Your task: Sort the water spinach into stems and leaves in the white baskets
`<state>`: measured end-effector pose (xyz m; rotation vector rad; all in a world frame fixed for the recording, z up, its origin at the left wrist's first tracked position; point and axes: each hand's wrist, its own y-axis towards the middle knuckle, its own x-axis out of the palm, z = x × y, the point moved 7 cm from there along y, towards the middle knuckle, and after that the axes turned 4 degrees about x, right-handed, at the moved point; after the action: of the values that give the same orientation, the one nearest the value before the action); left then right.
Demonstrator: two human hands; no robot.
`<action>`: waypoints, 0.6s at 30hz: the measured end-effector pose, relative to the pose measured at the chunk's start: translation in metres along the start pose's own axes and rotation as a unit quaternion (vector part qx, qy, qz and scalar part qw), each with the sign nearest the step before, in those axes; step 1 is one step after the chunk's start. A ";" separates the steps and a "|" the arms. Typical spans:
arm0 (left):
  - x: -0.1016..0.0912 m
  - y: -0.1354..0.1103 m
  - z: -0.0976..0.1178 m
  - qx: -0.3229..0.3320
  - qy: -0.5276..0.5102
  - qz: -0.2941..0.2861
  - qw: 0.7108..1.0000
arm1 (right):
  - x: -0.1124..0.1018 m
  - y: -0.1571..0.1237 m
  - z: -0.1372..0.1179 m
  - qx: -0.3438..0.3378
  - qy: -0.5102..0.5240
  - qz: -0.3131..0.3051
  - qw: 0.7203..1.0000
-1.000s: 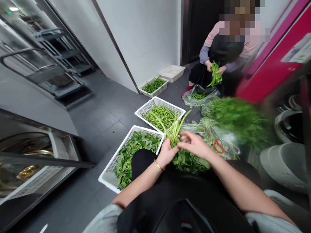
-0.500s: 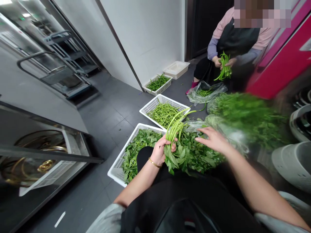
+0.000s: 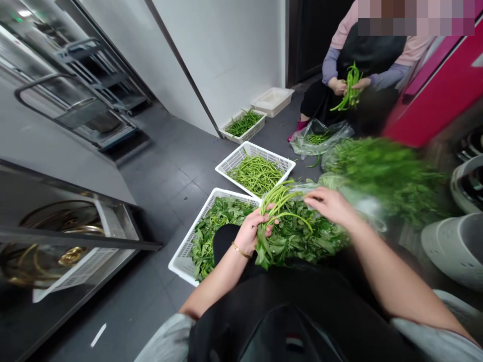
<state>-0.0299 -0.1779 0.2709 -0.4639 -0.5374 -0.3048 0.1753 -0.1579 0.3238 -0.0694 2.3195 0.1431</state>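
Note:
My left hand (image 3: pixel 252 229) is wrapped round a bunch of leafy greens. Its long pale-green stems (image 3: pixel 277 198) fan up and right, and one bends over to the right; the leaves (image 3: pixel 266 251) hang below my fist. At the stem ends, my right hand (image 3: pixel 330 203) has thumb and fingers pinched together on the tips. Under both hands lies a heap of loose leafy greens (image 3: pixel 313 239), partly on clear plastic. Close on the left stands a white basket (image 3: pixel 181 259) of the same leaves, partly hidden by my knee.
Behind it sits a white basket (image 3: pixel 230 163) of cut stems. A smaller basket of green peppers (image 3: pixel 243 123) and a pale tub (image 3: pixel 273 103) stand by the wall. A co-worker (image 3: pixel 372 63) holds long greens. Feathery greens (image 3: pixel 385 166) and a bucket (image 3: pixel 449 246) lie right.
My right hand has gone from open fingers to a pinch at the stem ends. The stems have tipped lower to the right, and one now bends down. My left hand keeps its hold.

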 end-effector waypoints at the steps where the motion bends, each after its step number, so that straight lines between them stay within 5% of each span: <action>1: 0.001 0.000 0.000 0.014 0.008 0.010 1.000 | 0.001 -0.003 0.001 0.006 -0.039 -0.003 0.999; 5: 0.006 0.002 -0.001 0.081 0.020 0.035 0.996 | 0.030 -0.012 -0.018 0.008 0.010 -0.074 0.997; 9: 0.004 0.000 0.000 0.144 0.016 0.066 0.987 | 0.007 -0.022 -0.042 -0.017 0.095 0.110 0.989; 11: 0.002 -0.003 0.001 0.166 0.020 0.083 0.983 | -0.007 -0.032 -0.054 -0.043 0.072 0.146 0.986; 14: 0.004 -0.004 -0.002 0.173 0.037 0.078 0.981 | -0.002 -0.039 -0.076 -0.092 0.047 0.071 0.992; 18: 0.011 -0.006 -0.006 0.203 0.080 0.062 0.974 | 0.028 -0.014 -0.078 -0.024 0.012 0.010 1.000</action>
<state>-0.0208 -0.1877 0.2739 -0.0743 -0.3975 -0.1046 0.1014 -0.1816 0.3550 -0.0708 2.3406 0.2085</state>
